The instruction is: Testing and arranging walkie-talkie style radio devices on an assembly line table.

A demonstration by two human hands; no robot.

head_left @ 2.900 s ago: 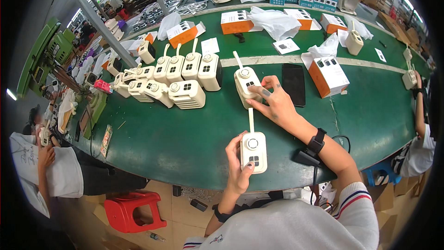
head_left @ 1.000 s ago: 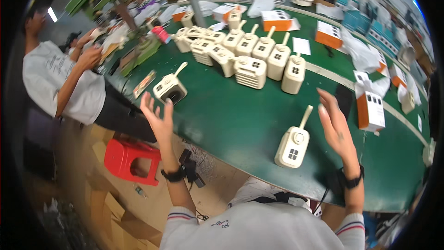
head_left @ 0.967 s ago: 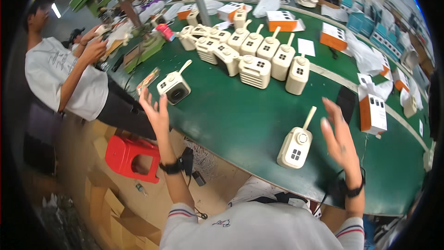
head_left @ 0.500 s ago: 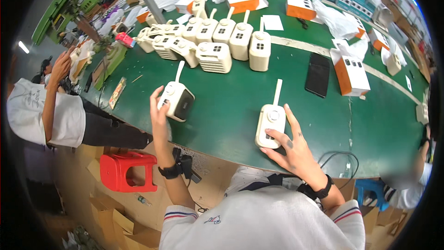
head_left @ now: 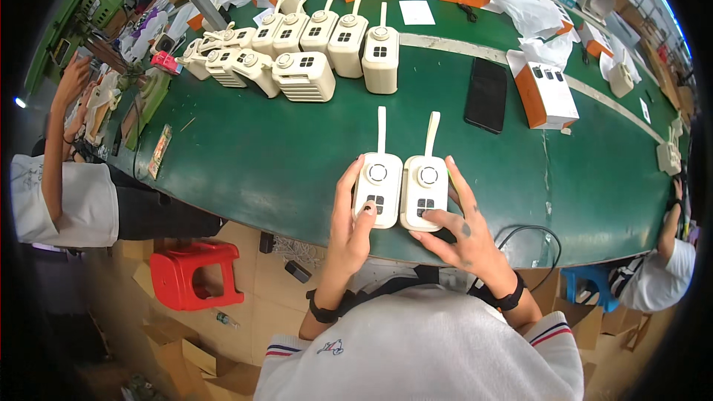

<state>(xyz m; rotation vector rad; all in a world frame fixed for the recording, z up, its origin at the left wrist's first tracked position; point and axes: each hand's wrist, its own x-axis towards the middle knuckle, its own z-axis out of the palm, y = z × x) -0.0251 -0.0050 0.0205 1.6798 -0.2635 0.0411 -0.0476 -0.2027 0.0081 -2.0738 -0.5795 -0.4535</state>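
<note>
Two cream portable speakers with round knobs, dark buttons and wrist straps stand side by side on the green table, almost touching. My left hand (head_left: 347, 232) grips the left speaker (head_left: 378, 187), its thumb on the dark buttons. Around the right speaker (head_left: 426, 190) closes my right hand (head_left: 464, 236), with a fingertip over its buttons. The straps of both point away from me. Farther off to the left is a cluster of similar cream speakers (head_left: 304, 78), several upright with straps raised.
A black phone (head_left: 486, 95) lies right of centre, beside an orange-and-white box (head_left: 548, 96). More boxes and plastic bags line the back. A black cable (head_left: 549, 230) loops at the near right edge. A red stool (head_left: 194, 275) stands below; co-workers are at both sides.
My left hand has brought its speaker rightward, up against the one in my right hand. The whole view has shifted slightly; my right hand keeps its hold.
</note>
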